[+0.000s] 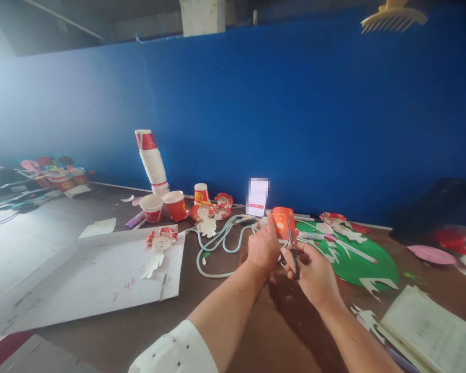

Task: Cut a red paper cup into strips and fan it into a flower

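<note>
My left hand [263, 247] is closed on the left side of a red-orange paper cup [281, 220], holding it above the brown table. Black-handled scissors [294, 259] are gripped in my right hand [308, 272], with their blades pointing up along the cup's right side. Whether the blades bite into the paper is too small to tell. Just behind the cup a phone [257, 199] stands upright with a lit screen. A pale blue cable [221, 243] loops on the table left of my left hand.
A leaning stack of paper cups [153, 163] stands at the back left, near loose cups [174, 205]. Paper-cut figures [205, 217] lie about. On the left is a white board [112, 280]; on the right, a green sheet [368, 259] with scraps and an open notebook [431, 331]. A blue partition [256, 114] rises behind.
</note>
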A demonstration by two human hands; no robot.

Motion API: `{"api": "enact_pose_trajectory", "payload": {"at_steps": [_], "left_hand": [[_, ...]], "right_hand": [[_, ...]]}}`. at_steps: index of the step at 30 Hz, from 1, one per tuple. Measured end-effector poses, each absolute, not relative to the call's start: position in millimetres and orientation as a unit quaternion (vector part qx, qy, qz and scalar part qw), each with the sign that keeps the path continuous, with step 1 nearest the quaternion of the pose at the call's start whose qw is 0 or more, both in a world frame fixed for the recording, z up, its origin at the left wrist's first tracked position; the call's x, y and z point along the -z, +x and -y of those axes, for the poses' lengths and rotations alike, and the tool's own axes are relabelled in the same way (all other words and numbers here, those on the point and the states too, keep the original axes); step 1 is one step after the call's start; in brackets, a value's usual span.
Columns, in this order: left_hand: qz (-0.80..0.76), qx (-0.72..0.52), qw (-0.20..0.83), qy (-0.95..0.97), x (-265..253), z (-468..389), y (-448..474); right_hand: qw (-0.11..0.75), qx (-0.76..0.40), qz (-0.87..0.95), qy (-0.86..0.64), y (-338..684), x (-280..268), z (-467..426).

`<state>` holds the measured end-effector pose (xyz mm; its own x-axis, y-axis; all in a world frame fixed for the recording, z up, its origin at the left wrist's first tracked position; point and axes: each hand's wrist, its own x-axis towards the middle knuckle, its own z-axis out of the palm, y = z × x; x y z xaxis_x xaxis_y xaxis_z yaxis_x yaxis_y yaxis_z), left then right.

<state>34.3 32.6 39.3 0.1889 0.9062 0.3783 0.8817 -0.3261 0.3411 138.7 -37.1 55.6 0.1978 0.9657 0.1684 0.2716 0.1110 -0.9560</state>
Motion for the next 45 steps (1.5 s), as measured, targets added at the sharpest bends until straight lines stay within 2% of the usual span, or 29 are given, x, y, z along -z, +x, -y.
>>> {"api": "enact_pose_trajectory", "payload": {"at_steps": [20, 31, 37, 45], "left_hand": [[-0.567, -0.284, 0.01, 0.773, -36, -30, 40], [-0.571, -0.268, 0.011, 0.776, -31, -36, 35], [-0.577, -0.278, 0.043, 0.767, -36, -36, 33], [-0.63, -0.305, 0.123, 0.703, -44, -40, 24]], "right_hand": [[0.529, -0.292, 0.548, -0.579, 140, -61, 38], [0.532, -0.318, 0.54, -0.569, 145, -66, 38], [0.519, -0.366, 0.528, -0.564, 145, -58, 34], [0.455, -0.326, 0.602, -0.569, 144, -44, 33]]}}
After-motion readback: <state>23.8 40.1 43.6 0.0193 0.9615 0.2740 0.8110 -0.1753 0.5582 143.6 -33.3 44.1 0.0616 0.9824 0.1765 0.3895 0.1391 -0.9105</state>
